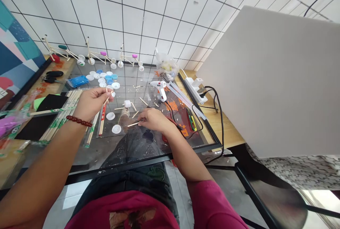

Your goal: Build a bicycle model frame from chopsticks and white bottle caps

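Sticks [106, 100] are being pinched by left hand [91, 101], grip clamped; right hand [153, 119] is gripping one short stick [133, 124]; glue gun [160, 88] is resting beyond, on table [102, 149].

Bright light — wide-angle edge distortion

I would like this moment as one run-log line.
Left hand: holds thin pale wooden sticks | right hand: holds short pale wooden stick | white plastic glue gun: lying on black-edged glass tabletop, untouched
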`<state>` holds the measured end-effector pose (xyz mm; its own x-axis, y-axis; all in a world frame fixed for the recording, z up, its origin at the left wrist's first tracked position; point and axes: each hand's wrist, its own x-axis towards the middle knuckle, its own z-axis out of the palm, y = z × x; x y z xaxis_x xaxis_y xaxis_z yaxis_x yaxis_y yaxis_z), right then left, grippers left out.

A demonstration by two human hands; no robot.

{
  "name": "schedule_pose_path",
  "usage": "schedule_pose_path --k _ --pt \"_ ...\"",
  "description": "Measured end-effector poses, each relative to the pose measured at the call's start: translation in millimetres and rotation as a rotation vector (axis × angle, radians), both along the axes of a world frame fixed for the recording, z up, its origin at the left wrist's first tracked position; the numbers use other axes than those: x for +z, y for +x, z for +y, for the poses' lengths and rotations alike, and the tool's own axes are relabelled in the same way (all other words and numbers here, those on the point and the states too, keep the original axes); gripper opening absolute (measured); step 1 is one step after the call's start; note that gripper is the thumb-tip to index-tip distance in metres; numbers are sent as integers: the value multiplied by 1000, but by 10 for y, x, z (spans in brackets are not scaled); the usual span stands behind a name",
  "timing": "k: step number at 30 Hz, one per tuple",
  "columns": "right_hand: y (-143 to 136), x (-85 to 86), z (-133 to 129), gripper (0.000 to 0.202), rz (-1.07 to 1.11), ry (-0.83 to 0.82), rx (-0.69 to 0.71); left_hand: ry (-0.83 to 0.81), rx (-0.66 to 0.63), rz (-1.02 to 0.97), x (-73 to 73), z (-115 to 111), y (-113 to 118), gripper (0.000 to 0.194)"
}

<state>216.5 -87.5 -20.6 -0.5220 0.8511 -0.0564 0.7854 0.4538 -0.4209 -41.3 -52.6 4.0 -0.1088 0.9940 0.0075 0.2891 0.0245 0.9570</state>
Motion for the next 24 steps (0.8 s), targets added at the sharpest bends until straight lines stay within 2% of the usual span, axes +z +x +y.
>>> schedule_pose_path --k 3,5,9,13,16,19,20,22,24 --pt "-23 8 4 11 -28 -8 31 -10 -105 329 -25 271 14 15" --pt "-28 -1 11 13 -28 -15 39 -58 -134 463 -31 507 115 13" --pt "-14 -40 33 12 18 -19 56 -91 -193 553 -84 954 406 26" --pt "-5 -63 45 11 15 -9 85 -96 -208 609 -141 1183 579 39" --pt "3 -55 37 12 14 -8 102 -63 -194 595 -80 1187 526 33" --pt "39 -33 34 10 89 -17 126 20 -131 562 31 1055 359 15" --pt "58 -24 38 10 132 -8 115 43 -120 538 58 983 299 15" --pt "104 -7 57 12 219 38 33 58 -108 478 75 807 204 18" --pt "150 2 87 13 260 108 -105 54 -116 460 45 618 158 17"
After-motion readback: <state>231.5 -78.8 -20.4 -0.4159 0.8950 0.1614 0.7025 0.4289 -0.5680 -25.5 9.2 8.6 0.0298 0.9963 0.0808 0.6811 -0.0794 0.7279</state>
